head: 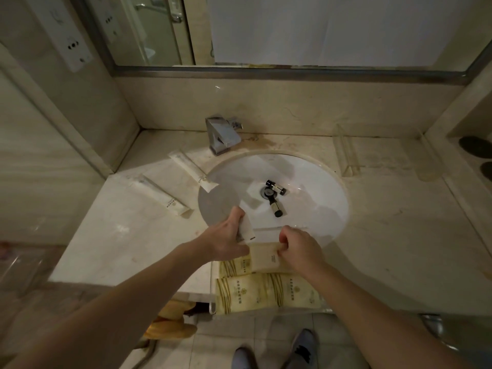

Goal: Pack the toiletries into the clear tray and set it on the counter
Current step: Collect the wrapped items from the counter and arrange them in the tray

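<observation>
A clear tray [213, 302] sits at the counter's front edge, holding several cream toiletry packets [266, 291] with gold stripes. My left hand [226, 241] grips a white sachet [246, 230] above the tray's far end. My right hand [300, 249] pinches a small cream packet [266, 259] lying on top of the others. Two small bottles with black caps [275, 187] [275, 206] lie in the sink [319, 198] by the drain. Two long cream packets [162, 195] [194, 171] rest on the counter [119, 235] left of the sink.
A chrome faucet [223, 134] stands behind the sink. A second clear holder [348, 155] stands on the counter at the back right. A mirror spans the wall above. My shoes [300, 347] show on the tiled floor below.
</observation>
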